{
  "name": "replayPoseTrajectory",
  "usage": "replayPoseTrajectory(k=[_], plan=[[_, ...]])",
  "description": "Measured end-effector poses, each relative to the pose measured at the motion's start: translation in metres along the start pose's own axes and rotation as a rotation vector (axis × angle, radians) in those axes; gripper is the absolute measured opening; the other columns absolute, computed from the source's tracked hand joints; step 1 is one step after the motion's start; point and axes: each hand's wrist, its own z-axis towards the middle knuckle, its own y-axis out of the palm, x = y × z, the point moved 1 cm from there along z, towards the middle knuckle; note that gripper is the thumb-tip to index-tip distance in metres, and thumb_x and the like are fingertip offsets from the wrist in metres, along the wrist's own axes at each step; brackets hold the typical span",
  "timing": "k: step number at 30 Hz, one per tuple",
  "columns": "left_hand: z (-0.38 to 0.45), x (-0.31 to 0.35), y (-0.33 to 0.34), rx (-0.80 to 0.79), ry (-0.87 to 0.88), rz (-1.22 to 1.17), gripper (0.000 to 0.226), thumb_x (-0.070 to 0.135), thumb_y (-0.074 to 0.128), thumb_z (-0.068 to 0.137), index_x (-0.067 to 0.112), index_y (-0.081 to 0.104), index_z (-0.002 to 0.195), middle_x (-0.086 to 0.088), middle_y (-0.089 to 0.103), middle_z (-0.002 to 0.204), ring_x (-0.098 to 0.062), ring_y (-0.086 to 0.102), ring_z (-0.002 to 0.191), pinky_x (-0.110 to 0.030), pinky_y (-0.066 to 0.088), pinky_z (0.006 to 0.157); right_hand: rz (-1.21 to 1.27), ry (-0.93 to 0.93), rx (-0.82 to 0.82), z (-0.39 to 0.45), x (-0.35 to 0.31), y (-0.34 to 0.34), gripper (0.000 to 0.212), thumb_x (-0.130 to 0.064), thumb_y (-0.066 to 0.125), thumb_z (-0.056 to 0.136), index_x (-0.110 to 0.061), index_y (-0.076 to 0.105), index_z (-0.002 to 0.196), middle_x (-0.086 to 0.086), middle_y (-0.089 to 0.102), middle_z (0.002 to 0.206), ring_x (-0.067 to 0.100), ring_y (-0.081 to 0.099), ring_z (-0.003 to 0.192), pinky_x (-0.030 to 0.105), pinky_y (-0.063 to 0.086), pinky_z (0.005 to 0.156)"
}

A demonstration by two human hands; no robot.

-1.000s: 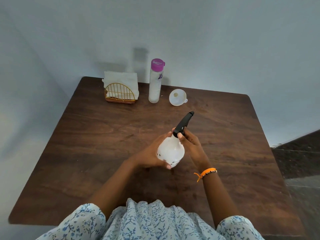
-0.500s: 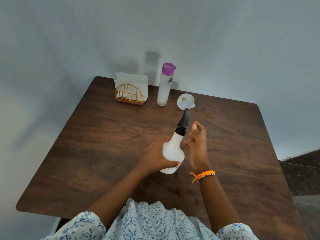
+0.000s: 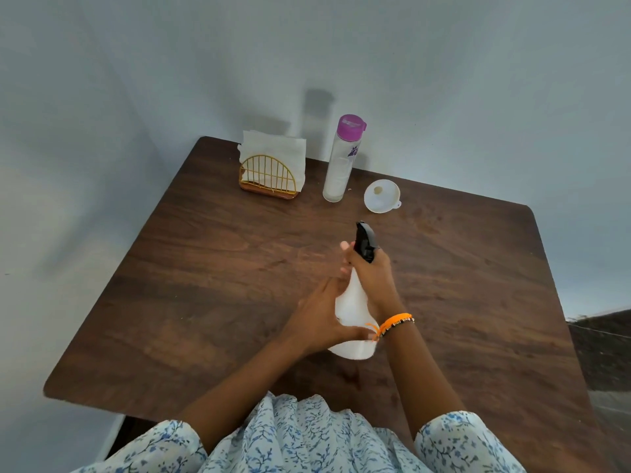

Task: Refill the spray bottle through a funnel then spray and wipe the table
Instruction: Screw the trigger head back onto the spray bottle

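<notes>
At the near edge of the brown wooden table (image 3: 191,302), two forearms extend from blue-flowered white sleeves (image 3: 467,442) toward a white spray bottle (image 3: 353,308), which stands near the middle of the tabletop with its base on the wood. The left hand (image 3: 317,319) holds the bottle's rounded body from the left, its fingers hidden behind the bottle and its thumb lying across the near face. The right hand (image 3: 370,271), with an orange bracelet (image 3: 396,322) at the wrist, grips the bottle's neck just below the black spray head (image 3: 364,242), fingers curled round it; the nozzle points away toward the far side. Farther back and slightly right, a white funnel (image 3: 381,196) lies on the table, wide mouth upward, apart from the spray bottle. Just left of the funnel stands an upright clear bottle with a purple cap (image 3: 338,169). At the far left, a gold wire holder (image 3: 268,177) keeps white paper napkins (image 3: 273,148) upright, near the pale wall (image 3: 444,63).
</notes>
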Motion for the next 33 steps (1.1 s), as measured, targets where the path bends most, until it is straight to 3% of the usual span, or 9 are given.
replayPoseTrajectory(k=[2, 5, 9, 12, 15, 18, 23, 27, 33], plan=[[0.000, -0.002, -0.003, -0.132, 0.000, -0.145, 0.080, 0.062, 0.069, 0.063, 0.035, 0.037, 0.131, 0.021, 0.048, 0.124, 0.007, 0.046, 0.108, -0.013, 0.038, 0.084, 0.064, 0.093, -0.007, 0.007, 0.003, -0.001, 0.022, -0.029, 0.067, 0.084, -0.008, 0.062, 0.092, 0.006, 0.060, 0.073, 0.017, 0.061, 0.071, 0.033, 0.057, 0.068], [0.003, -0.015, -0.011, -0.074, -0.172, -0.377, 0.033, 0.049, 0.049, 0.088, 0.024, 0.057, 0.107, 0.004, 0.061, 0.109, -0.007, 0.058, 0.096, -0.031, 0.050, 0.083, 0.057, 0.239, -0.130, 0.013, 0.012, -0.001, 0.007, -0.022, 0.065, 0.086, -0.016, 0.061, 0.088, 0.007, 0.060, 0.071, 0.018, 0.060, 0.068, 0.035, 0.058, 0.065], [0.012, -0.033, -0.026, 0.126, -0.357, -0.329, 0.027, 0.040, 0.042, 0.094, 0.020, 0.060, 0.091, -0.007, 0.064, 0.094, -0.017, 0.059, 0.081, -0.035, 0.047, 0.077, 0.076, 0.384, -0.227, 0.016, 0.024, 0.001, 0.009, -0.014, 0.063, 0.087, -0.011, 0.059, 0.094, 0.009, 0.059, 0.075, 0.020, 0.059, 0.073, 0.043, 0.055, 0.076], [0.017, -0.038, -0.028, 0.162, -0.394, -0.327, 0.024, 0.038, 0.045, 0.093, 0.019, 0.060, 0.088, -0.007, 0.065, 0.090, -0.018, 0.059, 0.075, -0.034, 0.046, 0.073, 0.116, 0.431, -0.189, 0.018, 0.027, 0.005, 0.005, -0.012, 0.062, 0.087, -0.009, 0.058, 0.088, 0.008, 0.054, 0.069, 0.017, 0.055, 0.065, 0.038, 0.057, 0.068], [0.019, -0.040, -0.021, 0.143, -0.405, -0.281, 0.015, 0.035, 0.050, 0.091, 0.024, 0.059, 0.090, 0.002, 0.064, 0.091, -0.013, 0.060, 0.082, -0.030, 0.046, 0.075, 0.123, 0.480, -0.140, 0.020, 0.029, 0.007, 0.013, -0.014, 0.063, 0.087, -0.006, 0.054, 0.092, 0.006, 0.048, 0.064, 0.014, 0.051, 0.058, 0.033, 0.058, 0.058], [0.022, -0.038, -0.015, 0.123, -0.408, -0.263, 0.010, 0.031, 0.053, 0.090, 0.024, 0.059, 0.093, 0.005, 0.062, 0.093, -0.012, 0.059, 0.086, -0.028, 0.046, 0.076, 0.145, 0.490, -0.152, 0.018, 0.029, 0.001, 0.016, -0.014, 0.065, 0.085, -0.008, 0.054, 0.095, 0.007, 0.051, 0.068, 0.015, 0.054, 0.063, 0.037, 0.058, 0.064], [0.033, -0.025, 0.002, 0.052, -0.394, -0.270, 0.009, 0.026, 0.055, 0.090, 0.019, 0.060, 0.091, 0.002, 0.062, 0.090, -0.013, 0.058, 0.084, -0.031, 0.049, 0.077, 0.429, 0.478, -0.131, 0.010, 0.030, -0.041, 0.026, -0.009, 0.066, 0.082, -0.006, 0.055, 0.106, 0.008, 0.058, 0.077, 0.020, 0.060, 0.076, 0.040, 0.058, 0.063], [0.042, -0.012, 0.023, -0.031, -0.371, -0.241, 0.007, 0.026, 0.056, 0.089, 0.021, 0.061, 0.089, 0.001, 0.064, 0.091, -0.015, 0.060, 0.088, -0.037, 0.050, 0.085, 0.534, 0.500, 0.072, 0.004, 0.033, -0.086, 0.009, -0.008, 0.065, 0.083, -0.006, 0.060, 0.090, 0.008, 0.058, 0.068, 0.021, 0.059, 0.070, 0.038, 0.059, 0.058], [0.054, 0.008, 0.044, -0.106, -0.320, -0.253, 0.008, 0.030, 0.056, 0.088, 0.025, 0.061, 0.083, 0.007, 0.064, 0.089, -0.014, 0.061, 0.085, -0.038, 0.050, 0.085, 0.381, 0.529, 0.227, 0.005, 0.034, -0.123, 0.023, -0.013, 0.066, 0.084, -0.005, 0.055, 0.102, 0.008, 0.050, 0.066, 0.018, 0.052, 0.059, 0.035, 0.059, 0.056]])
